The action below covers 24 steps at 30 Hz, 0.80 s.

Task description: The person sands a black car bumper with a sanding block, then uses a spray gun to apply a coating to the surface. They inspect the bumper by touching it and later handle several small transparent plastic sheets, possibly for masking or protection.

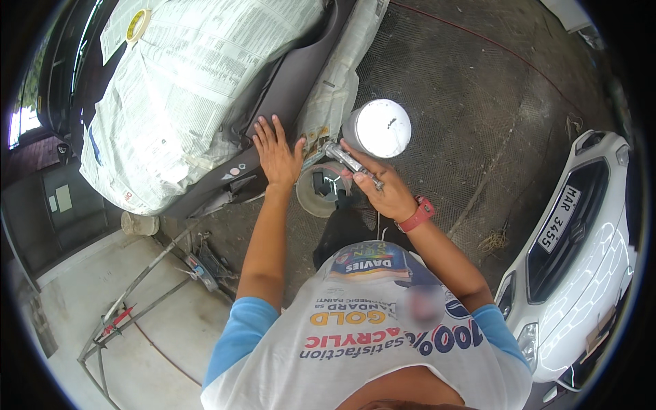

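My left hand (279, 152) lies with fingers spread on the dark grey panel (295, 78) of a vehicle, close to its lower corner. In my right hand (391, 191) is a metal spray gun (352, 162), its nozzle end toward the panel's edge. A large round cup (385, 128) with a whitish, dark-specked top rides on the gun. Newspaper sheets (198, 61) cover the vehicle beside the panel, and more masking paper (347, 65) runs along its other edge. The fingers of my right hand are wrapped around the gun's handle, partly out of sight.
Below my hands stands a bucket (304, 199) with dark items inside. A masking tape roll (138, 26) rests on the newspaper. At the right is a white car (547, 287); a metal frame stand (137, 287) is at the lower left. A red hose (471, 35) crosses the floor.
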{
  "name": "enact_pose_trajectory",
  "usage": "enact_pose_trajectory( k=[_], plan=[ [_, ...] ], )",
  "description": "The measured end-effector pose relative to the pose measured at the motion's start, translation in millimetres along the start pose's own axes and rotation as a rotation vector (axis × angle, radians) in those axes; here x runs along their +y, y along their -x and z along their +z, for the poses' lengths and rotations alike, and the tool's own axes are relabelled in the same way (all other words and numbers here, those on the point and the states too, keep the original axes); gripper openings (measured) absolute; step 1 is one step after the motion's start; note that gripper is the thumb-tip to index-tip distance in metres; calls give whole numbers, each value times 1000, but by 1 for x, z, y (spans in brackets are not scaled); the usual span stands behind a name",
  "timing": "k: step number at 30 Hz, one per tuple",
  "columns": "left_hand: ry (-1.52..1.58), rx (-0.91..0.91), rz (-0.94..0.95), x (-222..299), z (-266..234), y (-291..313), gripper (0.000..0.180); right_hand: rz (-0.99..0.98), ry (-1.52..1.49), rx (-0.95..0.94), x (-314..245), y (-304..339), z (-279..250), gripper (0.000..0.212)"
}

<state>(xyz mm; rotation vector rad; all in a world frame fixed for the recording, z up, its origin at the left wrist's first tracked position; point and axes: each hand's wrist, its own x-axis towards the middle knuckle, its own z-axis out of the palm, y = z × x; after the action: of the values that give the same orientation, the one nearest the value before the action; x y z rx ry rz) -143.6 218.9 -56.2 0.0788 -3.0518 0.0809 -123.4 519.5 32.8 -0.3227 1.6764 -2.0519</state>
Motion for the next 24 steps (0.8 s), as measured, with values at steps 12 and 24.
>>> enact_pose_trajectory(
  k=[12,24],
  plan=[
    [-107,-31,176,66,19,-147,99,7,63,105,3,25,-18,60],
    [-17,-133,264,50,20,-75,91,84,71,64,0,25,-9,62]
  ],
)
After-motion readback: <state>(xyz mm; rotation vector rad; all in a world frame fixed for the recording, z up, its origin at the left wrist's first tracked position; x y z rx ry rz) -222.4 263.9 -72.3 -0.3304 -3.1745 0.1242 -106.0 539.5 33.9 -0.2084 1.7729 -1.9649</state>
